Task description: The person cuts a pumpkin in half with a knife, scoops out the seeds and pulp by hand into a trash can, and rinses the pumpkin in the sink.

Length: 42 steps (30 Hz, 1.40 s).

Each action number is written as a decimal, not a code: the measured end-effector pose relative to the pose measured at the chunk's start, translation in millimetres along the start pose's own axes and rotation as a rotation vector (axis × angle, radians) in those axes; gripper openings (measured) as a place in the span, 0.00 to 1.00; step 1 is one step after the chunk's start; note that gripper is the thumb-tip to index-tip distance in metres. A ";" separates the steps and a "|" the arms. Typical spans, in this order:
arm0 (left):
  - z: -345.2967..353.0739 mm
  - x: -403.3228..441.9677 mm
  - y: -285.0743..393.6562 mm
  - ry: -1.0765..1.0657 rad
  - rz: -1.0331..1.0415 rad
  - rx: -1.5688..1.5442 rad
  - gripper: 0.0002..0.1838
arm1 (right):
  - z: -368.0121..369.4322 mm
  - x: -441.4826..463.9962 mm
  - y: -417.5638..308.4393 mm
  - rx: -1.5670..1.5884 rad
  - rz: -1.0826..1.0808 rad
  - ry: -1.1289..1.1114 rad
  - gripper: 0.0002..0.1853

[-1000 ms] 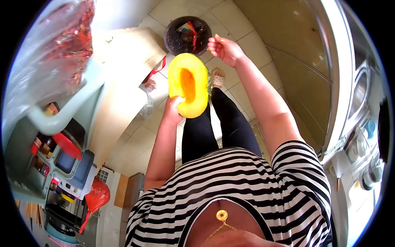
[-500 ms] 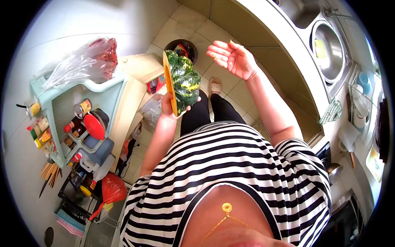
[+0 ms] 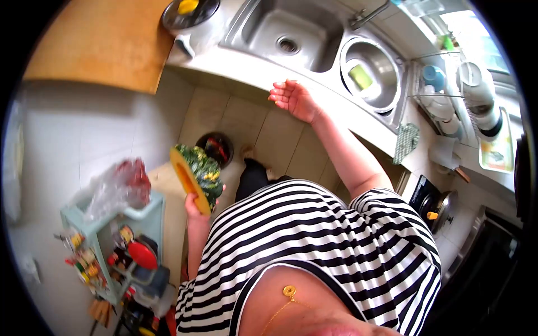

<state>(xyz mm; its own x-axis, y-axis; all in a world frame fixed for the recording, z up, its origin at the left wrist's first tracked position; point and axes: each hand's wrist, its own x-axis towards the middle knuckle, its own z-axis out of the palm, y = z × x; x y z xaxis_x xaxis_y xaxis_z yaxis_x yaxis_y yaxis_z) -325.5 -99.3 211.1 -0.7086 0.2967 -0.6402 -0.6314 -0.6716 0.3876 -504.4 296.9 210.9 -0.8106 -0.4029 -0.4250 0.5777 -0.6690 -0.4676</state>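
Note:
A halved pumpkin [image 3: 203,172] with mottled green skin is gripped in my left hand [image 3: 195,206], its yellow-orange cut face turned to the left. Fingertips show past its lower right edge, and the thumb lies near the cut side. My right hand [image 3: 296,102] is raised in front of the counter edge, below the sink [image 3: 297,33]; its fingers are apart and slightly bent, and nothing is in it. Behind the pumpkin, a dark round bin [image 3: 216,140] with red scraps stands on the floor.
A metal basin [image 3: 386,70] holding something green sits beside the sink. Dish racks [image 3: 434,98] stand at the right. At the lower left is a pale blue shelf [image 3: 158,224] with bottles and a plastic bag [image 3: 115,193]. A wooden surface [image 3: 101,45] fills the upper left.
The view has swung toward the sink and counter. The pumpkin has turned from showing its hollow cut face to showing mostly green skin. My right hand now appears beside the counter edge.

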 end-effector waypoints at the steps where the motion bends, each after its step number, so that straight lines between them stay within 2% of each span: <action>1: -8.1 8.9 5.6 -0.047 -0.007 -0.058 0.31 | 3.1 4.6 -13.2 -0.071 -0.048 0.103 0.20; 2: -16.1 20.7 12.0 -0.089 -0.018 -0.114 0.30 | 4.5 8.4 -32.2 -0.145 -0.052 0.203 0.18; 3: -10.0 25.8 23.6 -0.035 -0.012 -0.066 0.30 | 2.0 13.1 -50.4 -0.171 -0.085 0.217 0.18; 6: 26.5 46.8 52.5 -0.188 -0.066 -0.172 0.29 | -14.9 24.3 -101.0 -0.289 -0.126 0.323 0.16; 8: 49.8 64.9 60.0 -0.038 0.029 -0.024 0.29 | -27.3 29.0 -132.2 -0.446 -0.159 0.440 0.16; 9: 63.4 72.1 60.5 0.039 0.075 0.011 0.29 | -33.9 33.7 -148.0 -0.494 -0.199 0.428 0.16; 10: 71.6 80.2 60.7 0.032 0.072 0.016 0.29 | -38.9 37.2 -167.5 -0.679 -0.196 0.525 0.16; 14: 101.8 106.1 47.8 0.038 0.118 0.003 0.30 | -72.3 73.7 -268.1 -1.543 -0.235 0.561 0.19; 16: 119.9 123.4 35.5 0.040 0.127 -0.053 0.30 | -96.8 104.5 -317.5 -1.853 -0.266 0.592 0.19; 18: 136.1 133.7 19.7 0.009 0.130 0.001 0.29 | -105.1 115.8 -357.8 -2.110 -0.214 0.646 0.18; 21: 151.6 148.6 -0.6 -0.001 0.098 -0.050 0.30 | -216.2 162.7 -413.6 -2.240 -0.251 0.460 0.15; 22: 159.9 151.7 -4.9 0.008 0.103 -0.054 0.30 | -208.4 156.5 -419.9 -2.362 -0.232 0.492 0.14; 23: 167.7 154.9 -10.3 0.034 0.100 -0.067 0.30 | -226.9 163.7 -431.0 -2.363 -0.223 0.474 0.14; 25: 180.0 160.4 -16.3 0.038 0.084 -0.077 0.30 | -280.2 180.8 -459.4 -2.424 0.133 0.364 0.13; 27: 180.7 167.7 -19.6 0.044 0.089 -0.059 0.30 | -278.6 178.4 -462.2 -2.436 0.248 0.372 0.13; 34: 200.0 180.7 -16.3 0.073 0.113 -0.014 0.30 | -273.9 168.5 -466.1 -2.338 0.171 0.650 0.12; 36: 208.5 181.7 -14.2 0.173 0.161 -0.096 0.30 | -277.8 171.3 -465.8 -2.236 0.184 0.685 0.11; 39: 204.8 178.9 -13.2 0.155 0.173 -0.098 0.31 | -275.9 174.1 -439.4 -1.786 0.210 0.666 0.11; 42: 196.0 180.4 -12.6 0.124 0.161 -0.117 0.30 | -241.5 168.3 -377.7 -0.938 0.340 0.508 0.10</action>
<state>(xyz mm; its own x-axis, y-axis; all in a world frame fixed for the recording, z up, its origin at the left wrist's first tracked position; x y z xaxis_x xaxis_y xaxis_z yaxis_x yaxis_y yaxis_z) -507.1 95.8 220.8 -0.7485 0.0986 -0.6558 -0.4674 -0.7799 0.4162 -835.8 632.6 128.8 -0.5877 -0.0300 -0.8086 0.7789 0.2496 -0.5753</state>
